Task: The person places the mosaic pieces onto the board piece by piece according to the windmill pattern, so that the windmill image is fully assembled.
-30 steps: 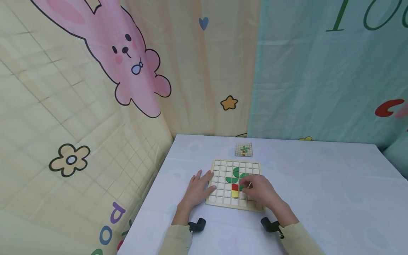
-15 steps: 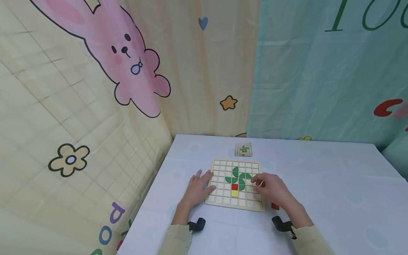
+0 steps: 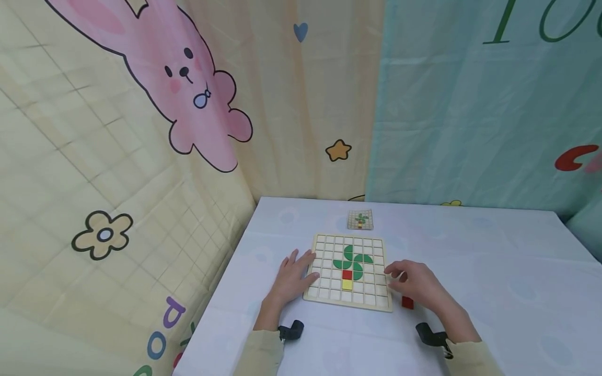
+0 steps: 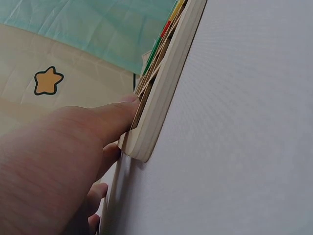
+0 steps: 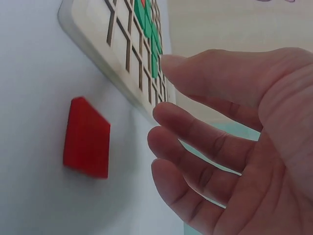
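A wooden grid board [image 3: 324, 293] lies on the table, bearing several green rounded pieces [image 3: 348, 253], a red square [image 3: 347, 274] and a yellow square [image 3: 347, 285]. My left hand [image 3: 292, 281] rests at its left edge, fingers spread; in the left wrist view the thumb [image 4: 117, 115] touches the board's rim. Just off the right edge hovers my right hand [image 3: 417, 283], fingers loosely bent with nothing between them. Beneath it on the tabletop sits a loose red block [image 5: 88, 139], apart from the fingers in the right wrist view.
Behind the board lies a small card [image 3: 360, 220] printed with a grid and a similar green, red and yellow pattern. A white cloth covers the table [image 3: 494, 271]. Printed curtains [image 3: 282, 104] hang behind and to the left.
My right hand has moved right, from over the green pieces to beyond the board's right edge, uncovering those pieces and the loose red block. The left hand has stayed put.
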`<state>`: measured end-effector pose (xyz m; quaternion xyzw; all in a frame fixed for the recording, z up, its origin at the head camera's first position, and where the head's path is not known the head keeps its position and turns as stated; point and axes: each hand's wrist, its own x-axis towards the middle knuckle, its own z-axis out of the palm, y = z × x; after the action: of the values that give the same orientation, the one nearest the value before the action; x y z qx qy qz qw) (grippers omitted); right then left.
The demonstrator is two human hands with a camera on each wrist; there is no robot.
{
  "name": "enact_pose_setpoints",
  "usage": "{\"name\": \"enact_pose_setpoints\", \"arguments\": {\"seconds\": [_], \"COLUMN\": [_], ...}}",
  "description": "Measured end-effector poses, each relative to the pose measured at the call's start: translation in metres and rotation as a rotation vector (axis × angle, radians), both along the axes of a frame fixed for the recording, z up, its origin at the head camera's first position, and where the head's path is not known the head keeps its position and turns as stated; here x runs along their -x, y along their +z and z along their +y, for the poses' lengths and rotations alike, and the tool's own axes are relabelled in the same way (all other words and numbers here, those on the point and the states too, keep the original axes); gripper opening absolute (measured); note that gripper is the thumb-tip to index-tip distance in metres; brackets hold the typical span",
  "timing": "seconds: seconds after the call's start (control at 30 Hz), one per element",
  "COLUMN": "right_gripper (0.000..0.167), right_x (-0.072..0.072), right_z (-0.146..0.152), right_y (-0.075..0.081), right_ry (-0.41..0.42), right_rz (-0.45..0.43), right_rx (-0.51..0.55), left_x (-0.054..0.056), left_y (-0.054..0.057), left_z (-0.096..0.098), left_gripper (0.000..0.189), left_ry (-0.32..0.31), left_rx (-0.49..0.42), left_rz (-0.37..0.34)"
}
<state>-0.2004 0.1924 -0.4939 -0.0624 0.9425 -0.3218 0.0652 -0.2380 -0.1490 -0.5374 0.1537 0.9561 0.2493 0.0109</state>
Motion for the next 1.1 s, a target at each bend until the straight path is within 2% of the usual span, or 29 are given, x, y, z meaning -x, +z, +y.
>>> {"name": "enact_pose_setpoints", "arguments": {"seconds": [0.83,1.1], "right_gripper": [0.036,0.028], "right_x": [-0.015,-0.019], "right_z": [0.026,0.030], "right_y": [-0.015,-0.018], "right_ry": [0.020,-0.011], "right_rz": [-0.048,-0.063], "right_rx": [-0.064,-0.076], "left_x": [0.000,0.001], "left_y": [0.002,-0.001], "left_z": [-0.001,-0.002], "left_gripper": [0.063,0.063], "left_ry": [-0.007,-0.015], "left_rx": [0.000,-0.006], "left_rz": [0.016,0.021]}}
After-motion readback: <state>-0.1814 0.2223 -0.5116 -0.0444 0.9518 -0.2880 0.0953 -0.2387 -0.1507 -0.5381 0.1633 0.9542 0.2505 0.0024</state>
